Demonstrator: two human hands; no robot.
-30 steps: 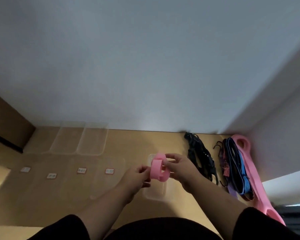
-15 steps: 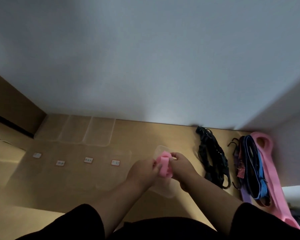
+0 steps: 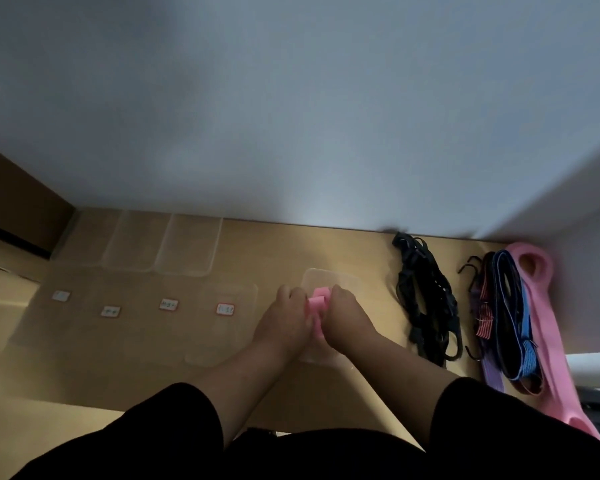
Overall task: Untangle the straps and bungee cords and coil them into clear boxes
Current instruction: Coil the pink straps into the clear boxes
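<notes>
Where the tan table ends, a grey wall rises.

You're facing a plain grey-white wall that meets a tan wooden tabletop. A brown panel stands at the left (dim light, one brighter patch near the wall's base).

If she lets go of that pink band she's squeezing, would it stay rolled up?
Probably not. The pink band looks soft and springy, held folded only between the left hand and right hand. It likely weighs little and would flop open.
</notes>
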